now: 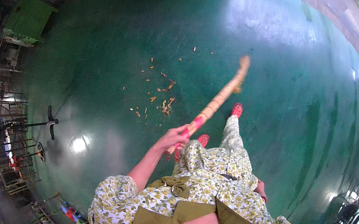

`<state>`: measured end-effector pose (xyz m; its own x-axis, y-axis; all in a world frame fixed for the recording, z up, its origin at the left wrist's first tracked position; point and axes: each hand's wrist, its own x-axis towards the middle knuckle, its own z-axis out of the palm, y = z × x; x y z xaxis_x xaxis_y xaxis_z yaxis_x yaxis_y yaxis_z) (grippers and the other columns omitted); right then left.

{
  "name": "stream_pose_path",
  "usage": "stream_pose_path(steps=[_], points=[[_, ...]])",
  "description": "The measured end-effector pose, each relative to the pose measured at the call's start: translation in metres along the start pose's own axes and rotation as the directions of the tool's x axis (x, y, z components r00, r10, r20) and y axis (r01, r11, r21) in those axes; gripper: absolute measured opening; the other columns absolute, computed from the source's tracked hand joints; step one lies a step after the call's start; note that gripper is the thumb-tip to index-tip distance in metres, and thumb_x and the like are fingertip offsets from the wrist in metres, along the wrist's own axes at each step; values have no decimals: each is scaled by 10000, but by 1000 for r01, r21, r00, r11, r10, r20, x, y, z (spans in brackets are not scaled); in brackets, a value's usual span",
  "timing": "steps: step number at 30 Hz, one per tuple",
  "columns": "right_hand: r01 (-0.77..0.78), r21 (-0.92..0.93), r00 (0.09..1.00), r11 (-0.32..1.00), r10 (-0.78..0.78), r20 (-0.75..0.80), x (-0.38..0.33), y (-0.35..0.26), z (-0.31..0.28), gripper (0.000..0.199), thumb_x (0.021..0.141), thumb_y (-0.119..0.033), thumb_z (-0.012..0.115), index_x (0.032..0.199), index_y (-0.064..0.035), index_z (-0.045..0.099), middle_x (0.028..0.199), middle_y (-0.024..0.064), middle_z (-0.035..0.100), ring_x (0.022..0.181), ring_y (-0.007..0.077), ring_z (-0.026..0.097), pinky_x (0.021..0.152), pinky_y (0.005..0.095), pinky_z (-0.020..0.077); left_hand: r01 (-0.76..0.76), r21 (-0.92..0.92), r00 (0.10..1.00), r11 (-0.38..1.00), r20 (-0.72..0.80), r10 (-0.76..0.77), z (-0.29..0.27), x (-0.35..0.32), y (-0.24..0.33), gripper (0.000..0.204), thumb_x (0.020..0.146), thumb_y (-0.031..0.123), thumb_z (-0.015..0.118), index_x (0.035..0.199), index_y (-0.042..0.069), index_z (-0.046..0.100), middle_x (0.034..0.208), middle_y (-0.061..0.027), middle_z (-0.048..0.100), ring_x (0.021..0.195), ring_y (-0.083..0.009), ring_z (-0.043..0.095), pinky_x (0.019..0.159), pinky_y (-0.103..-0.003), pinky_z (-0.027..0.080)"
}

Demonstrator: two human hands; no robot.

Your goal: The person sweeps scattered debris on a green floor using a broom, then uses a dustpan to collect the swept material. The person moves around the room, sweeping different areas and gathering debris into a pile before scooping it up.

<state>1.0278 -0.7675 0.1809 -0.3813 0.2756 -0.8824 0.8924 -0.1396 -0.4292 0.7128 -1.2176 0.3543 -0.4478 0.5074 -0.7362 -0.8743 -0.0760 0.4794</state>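
A wide green floor (118,57), glossy and streaked with reflected light, fills most of the view. It looks hard and smooth, so light litter should slide across it easily.

Next in size is the broom (218,100), a long pale stick that runs from the person's waist out over the floor, up and to the right. Its far end blurs near the top of the stick, so the head cannot be made out clearly. The shaft looks stiff and fairly light, banded like bamboo or wrapped cane, with a red grip at the near end. That red grip seems the natural place to take hold: it is thicker and likely less slippery than the bare stick. A second hold further up the shaft would give more control over the far end.

The left hand (175,138) is wrapped closed around the red grip, arm stretched forward from a floral sleeve. The right hand (261,189) shows only as a sliver beside the hip, low and away from the stick; whether it is open or closed cannot be told.

Smallest are the scraps (162,100), a loose scatter of orange and tan bits on the floor to the left of the shaft, well apart from its far end. They look dry, thin and very light.
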Motion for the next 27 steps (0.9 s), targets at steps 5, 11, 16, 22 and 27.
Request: stream_pose_path(steps=[5, 11, 16, 22, 27], points=[[108, -119, 990, 987, -118, -81, 49, -125, -27, 352, 739, -48, 479, 1080, -21, 562, 732, 104, 622, 587, 160, 574, 523, 290, 478, 67, 4, 965, 998, 253, -66, 127, 193, 38, 505, 725, -83, 508, 1188, 76, 388, 713, -27, 455, 457, -63, 410, 360, -197, 341], [178, 86, 980, 980, -168, -106, 41, -247, -72, 390, 788, -58, 464, 1176, -28, 479, 725, 69, 580, 565, 127, 544, 483, 258, 481, 67, 163, 977, 984, 190, -98, 281, 437, 63, 83, 660, 9, 589, 728, 18, 542, 536, -49, 516, 410, -134, 495, 345, -267, 381], [71, 46, 988, 996, -64, -137, 43, -279, -119, 402, 778, -58, 465, 1179, -21, 474, 726, 76, 580, 576, 137, 545, 501, 262, 478, 104, -245, 981, 964, 186, -59, 220, 560, 103, 72, 710, 16, 581, 713, 45, 514, 533, -17, 488, 392, -93, 444, 330, -256, 334], [-249, -30, 961, 968, 243, -135, 56, -227, -157, 371, 773, -85, 487, 1139, -37, 519, 765, 110, 612, 631, 169, 576, 594, 288, 485, -108, -400, 982, 910, -185, 35, 86, 460, 166, 248, 724, -30, 550, 961, 24, 500, 623, -49, 493, 422, -96, 447, 358, -207, 358], [166, -355, 976, 920, -102, 191, 163, -139, -216, 314, 775, -111, 554, 1064, 10, 559, 889, 126, 619, 802, 176, 586, 715, 272, 471, -257, -558, 909, 789, -416, 1, 16, 333, 174, 222, 723, -25, 542, 937, -3, 484, 620, -53, 490, 450, -81, 458, 357, -203, 389]])
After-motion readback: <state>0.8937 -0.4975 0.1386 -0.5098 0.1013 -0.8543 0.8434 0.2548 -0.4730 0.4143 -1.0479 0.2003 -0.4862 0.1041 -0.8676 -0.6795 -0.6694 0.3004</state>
